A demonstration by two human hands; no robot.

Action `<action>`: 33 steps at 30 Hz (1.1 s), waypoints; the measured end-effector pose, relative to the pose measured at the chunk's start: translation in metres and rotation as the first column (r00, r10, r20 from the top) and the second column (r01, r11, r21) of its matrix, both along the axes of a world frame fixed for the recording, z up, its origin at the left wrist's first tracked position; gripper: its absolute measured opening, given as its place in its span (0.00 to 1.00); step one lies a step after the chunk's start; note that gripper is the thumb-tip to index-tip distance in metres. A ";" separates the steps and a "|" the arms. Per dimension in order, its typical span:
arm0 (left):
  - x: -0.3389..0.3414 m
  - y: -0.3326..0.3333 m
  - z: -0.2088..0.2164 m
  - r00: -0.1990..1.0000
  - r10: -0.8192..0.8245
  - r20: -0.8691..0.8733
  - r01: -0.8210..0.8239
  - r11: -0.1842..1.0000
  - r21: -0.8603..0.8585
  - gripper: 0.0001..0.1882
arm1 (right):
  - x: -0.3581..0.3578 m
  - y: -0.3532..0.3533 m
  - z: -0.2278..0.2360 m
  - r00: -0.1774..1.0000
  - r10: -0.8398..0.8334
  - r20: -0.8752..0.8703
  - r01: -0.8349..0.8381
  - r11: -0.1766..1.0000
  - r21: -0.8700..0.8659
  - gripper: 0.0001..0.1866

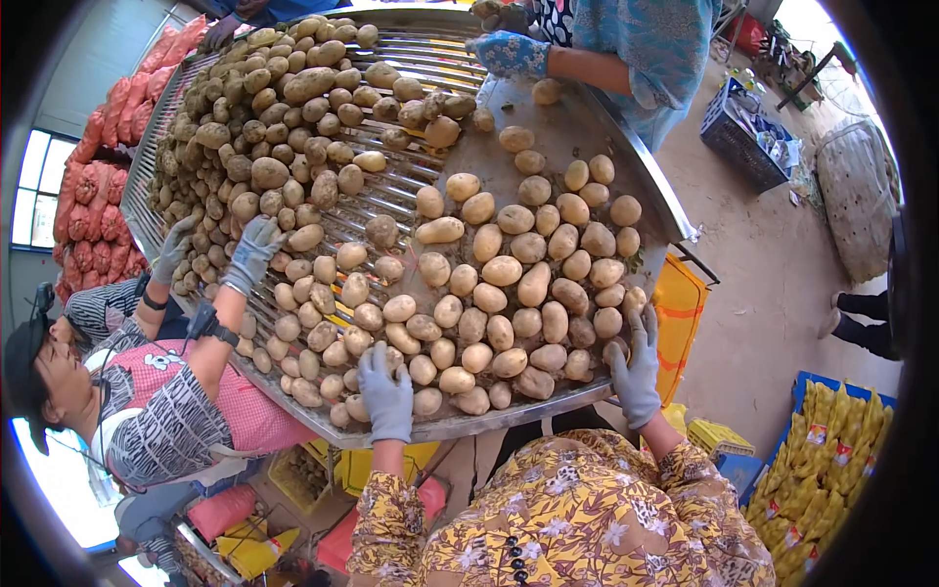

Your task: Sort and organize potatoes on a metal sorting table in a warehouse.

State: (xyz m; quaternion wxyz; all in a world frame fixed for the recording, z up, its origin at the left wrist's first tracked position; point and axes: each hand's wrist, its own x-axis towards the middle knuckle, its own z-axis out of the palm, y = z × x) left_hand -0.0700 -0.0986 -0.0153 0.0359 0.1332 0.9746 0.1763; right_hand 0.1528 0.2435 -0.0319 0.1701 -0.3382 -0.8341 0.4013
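Note:
Potatoes lie spread over the near end of a metal sorting table. My left hand, in a grey glove, rests at the near rim with its fingers stretched out among the potatoes. At the right corner my right hand, gloved the same way, has its fingers extended and thumb apart. Its fingertips are by a potato at the edge, and another potato lies beside the thumb. Neither hand appears to grip anything. A taller heap of soil-covered potatoes covers the slatted far left part.
At the left, a co-worker's gloved hands reach into the heap. Across the table is another person's blue patterned glove. A yellow crate stands below the right edge. Red filled sacks, yellow net bags and a dark crate surround the table.

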 end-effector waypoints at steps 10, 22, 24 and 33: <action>0.021 0.021 0.044 0.655 -0.060 0.754 -0.731 -0.305 0.611 0.20 | -0.016 0.021 -0.001 0.988 0.110 0.106 -0.127 0.977 0.172 0.34; -0.031 0.000 0.020 0.995 -0.085 0.056 0.071 0.973 0.221 0.29 | -0.028 0.033 0.006 0.970 0.193 0.147 -0.217 0.961 0.174 0.33; -0.021 0.001 0.039 0.897 -0.118 0.426 -0.144 0.832 0.536 0.26 | -0.037 0.038 0.017 0.966 0.192 0.175 -0.232 0.941 0.249 0.32; -0.174 -0.080 0.011 0.880 0.415 -0.231 -0.395 0.910 0.128 0.31 | -0.229 -0.068 0.060 0.537 0.835 -0.121 -0.800 0.549 0.243 0.23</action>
